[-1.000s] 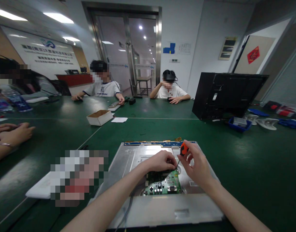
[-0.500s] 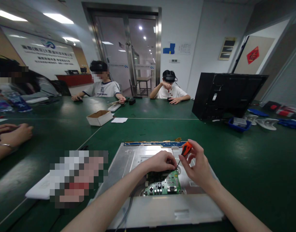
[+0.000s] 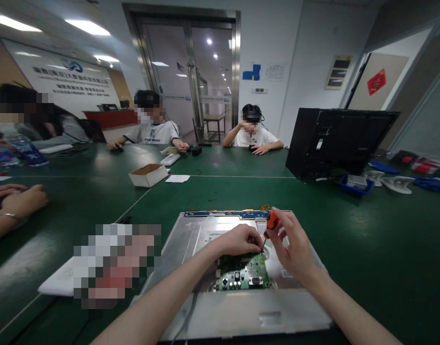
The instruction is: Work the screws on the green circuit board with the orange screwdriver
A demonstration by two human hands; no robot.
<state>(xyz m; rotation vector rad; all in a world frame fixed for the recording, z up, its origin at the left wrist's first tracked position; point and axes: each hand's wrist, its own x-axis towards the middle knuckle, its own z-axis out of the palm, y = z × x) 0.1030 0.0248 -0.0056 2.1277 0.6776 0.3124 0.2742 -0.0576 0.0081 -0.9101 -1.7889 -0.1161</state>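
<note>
My right hand (image 3: 293,239) grips a screwdriver (image 3: 272,222) by its orange-and-black handle. The shaft slants down to the upper right corner of a green circuit board (image 3: 246,279). At that same corner my left hand (image 3: 243,239) has its fingers pinched together beside the screwdriver tip; what they hold, if anything, is hidden. The board sits on the silver metal back of a display panel (image 3: 295,311) lying flat before me. Along the panel's far edge runs a narrow blue circuit strip (image 3: 220,214). A grey cable (image 3: 193,306) trails past my left forearm.
A pixelated item on a white object (image 3: 58,282) lies to the left. Farther off are an open white box (image 3: 150,176), a black monitor housing (image 3: 334,141) and a blue tray (image 3: 356,185). Several people sit around the green table (image 3: 377,239), one with hands (image 3: 24,201) at the left edge.
The screwdriver handle has tipped slightly left and stands more upright, with my right hand's fingers shifting along with it. My left hand stays at the board's corner.
</note>
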